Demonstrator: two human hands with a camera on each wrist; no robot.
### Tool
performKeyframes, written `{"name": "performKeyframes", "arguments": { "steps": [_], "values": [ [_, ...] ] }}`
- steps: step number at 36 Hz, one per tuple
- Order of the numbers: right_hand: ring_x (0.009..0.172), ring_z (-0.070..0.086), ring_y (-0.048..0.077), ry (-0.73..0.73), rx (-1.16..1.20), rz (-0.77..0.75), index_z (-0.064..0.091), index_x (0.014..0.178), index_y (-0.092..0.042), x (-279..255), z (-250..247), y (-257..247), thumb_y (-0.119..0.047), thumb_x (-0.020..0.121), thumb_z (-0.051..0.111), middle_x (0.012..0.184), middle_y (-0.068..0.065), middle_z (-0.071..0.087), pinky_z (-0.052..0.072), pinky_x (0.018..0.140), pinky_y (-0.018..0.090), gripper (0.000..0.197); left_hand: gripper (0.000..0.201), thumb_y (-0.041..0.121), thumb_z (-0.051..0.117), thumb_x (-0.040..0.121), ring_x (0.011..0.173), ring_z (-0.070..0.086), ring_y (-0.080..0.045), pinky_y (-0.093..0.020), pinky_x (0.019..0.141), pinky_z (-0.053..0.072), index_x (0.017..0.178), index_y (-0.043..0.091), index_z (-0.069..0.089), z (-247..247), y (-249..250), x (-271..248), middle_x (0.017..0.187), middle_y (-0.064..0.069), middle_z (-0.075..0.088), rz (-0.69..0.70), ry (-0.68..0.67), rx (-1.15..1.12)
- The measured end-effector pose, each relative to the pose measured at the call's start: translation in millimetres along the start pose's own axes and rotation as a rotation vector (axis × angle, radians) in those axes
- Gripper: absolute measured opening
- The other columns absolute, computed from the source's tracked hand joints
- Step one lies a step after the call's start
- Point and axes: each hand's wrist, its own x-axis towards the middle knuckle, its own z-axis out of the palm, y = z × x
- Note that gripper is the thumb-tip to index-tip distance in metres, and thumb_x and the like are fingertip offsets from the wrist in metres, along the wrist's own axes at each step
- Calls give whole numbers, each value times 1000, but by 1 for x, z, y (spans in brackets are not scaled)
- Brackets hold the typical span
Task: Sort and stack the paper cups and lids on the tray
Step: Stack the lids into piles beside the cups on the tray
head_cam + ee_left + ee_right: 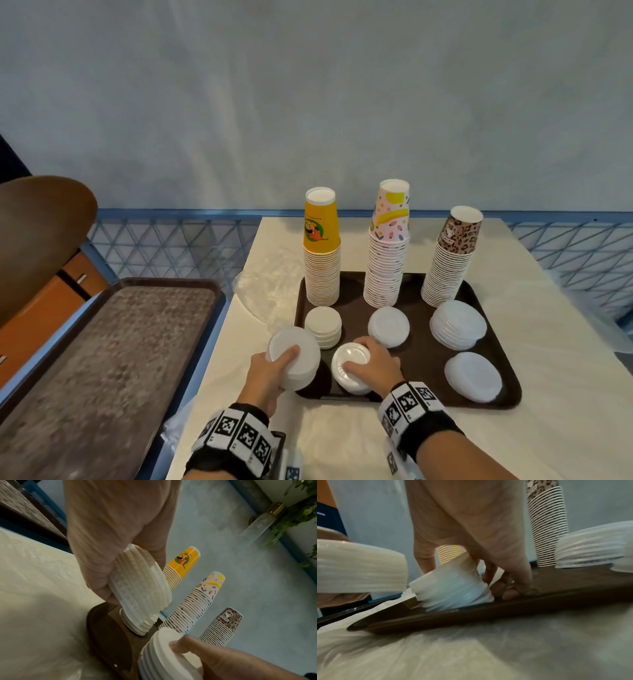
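A dark brown tray [424, 287] on the cream table carries three upside-down cup stacks: yellow [322, 246], banana-print [388, 246] and leopard-print [452, 257]. White lid piles sit before them: a small pile [323, 325], a middle pile [388, 325], a large right pile [457, 325] and a near-right pile [472, 377]. My left hand [270, 370] grips a wide lid stack [298, 359], tilted over the tray's near-left corner, also the wide lid stack [142, 585]. My right hand [373, 363] holds a smaller lid stack [351, 368], the smaller lid stack [452, 586] tilted on the tray floor.
A second, empty speckled tray [102, 359] lies on a blue-framed cart to the left. Crumpled clear plastic [270, 284] lies on the table left of the tray. A blue lattice rail [171, 246] and a grey wall stand behind. Bare tabletop [342, 442] stretches before the tray.
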Motion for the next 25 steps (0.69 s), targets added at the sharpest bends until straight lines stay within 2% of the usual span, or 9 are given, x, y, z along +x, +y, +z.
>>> {"name": "performKeyframes", "arguments": {
  "steps": [4, 8, 10, 12, 13, 17, 19, 23, 25],
  "values": [
    [127, 41, 21, 12, -54, -28, 44, 130, -27, -7, -14, 15, -36, 83, 61, 133, 2, 48, 22, 108, 39, 51, 56, 20, 71, 81, 113, 56, -35, -46, 93, 50, 129, 2, 49, 7, -7, -1, 121, -19, 61, 1, -13, 42],
    [122, 46, 22, 30, -11, 11, 45, 128, -27, -9, -24, 31, -39, 83, 62, 127, 5, 53, 26, 111, 41, 49, 58, 24, 75, 78, 107, 61, -33, -42, 84, 55, 125, 0, 52, 21, -13, -3, 117, -19, 63, 6, -43, 47],
    [115, 51, 21, 65, 53, 27, 49, 120, -27, -9, -25, 37, -37, 80, 65, 121, 3, 57, 29, 109, 42, 44, 74, 37, 82, 64, 103, 64, -31, -41, 79, 57, 122, 0, 54, 28, -17, -2, 114, -18, 66, 18, -52, 60],
    [114, 50, 22, 78, 119, 34, 49, 112, -26, -8, -25, 42, -33, 79, 68, 114, 0, 57, 30, 108, 41, 39, 93, 48, 83, 47, 103, 65, -30, -44, 82, 58, 122, 3, 52, 32, -24, 7, 114, -15, 66, 21, -41, 67],
    [115, 49, 23, 77, 147, 38, 47, 109, -26, -9, -26, 44, -31, 78, 69, 109, -1, 56, 31, 107, 39, 37, 96, 50, 83, 45, 103, 65, -30, -44, 84, 57, 123, 4, 51, 34, -26, 9, 115, -14, 65, 24, -34, 72],
    [118, 46, 27, 57, 211, 46, 44, 107, -26, -11, -27, 43, -28, 79, 68, 106, -1, 54, 37, 105, 40, 38, 87, 47, 81, 56, 104, 62, -28, -48, 91, 54, 126, 8, 47, 40, -28, 13, 117, -11, 63, 33, 0, 123],
    [117, 48, 24, 53, 203, 13, 46, 116, -24, -11, -27, 41, -26, 81, 66, 112, 0, 56, 32, 109, 42, 41, 86, 52, 79, 56, 104, 63, -27, -46, 92, 54, 125, 10, 50, 42, -28, 10, 116, -10, 64, 66, 4, 186],
    [119, 49, 22, 67, 128, -33, 45, 129, -24, -12, -26, 39, -27, 84, 62, 128, 5, 53, 26, 112, 42, 48, 58, 42, 71, 78, 105, 61, -27, -40, 92, 51, 121, 6, 57, 45, -28, 5, 114, -12, 65, 169, 35, 376],
    [121, 48, 22, 72, 92, -31, 44, 131, -23, -12, -25, 39, -28, 85, 60, 129, 5, 51, 25, 111, 40, 49, 58, 43, 70, 78, 106, 59, -27, -41, 93, 50, 121, 6, 56, 45, -30, 5, 116, -12, 63, 202, 75, 455]
  ]
}}
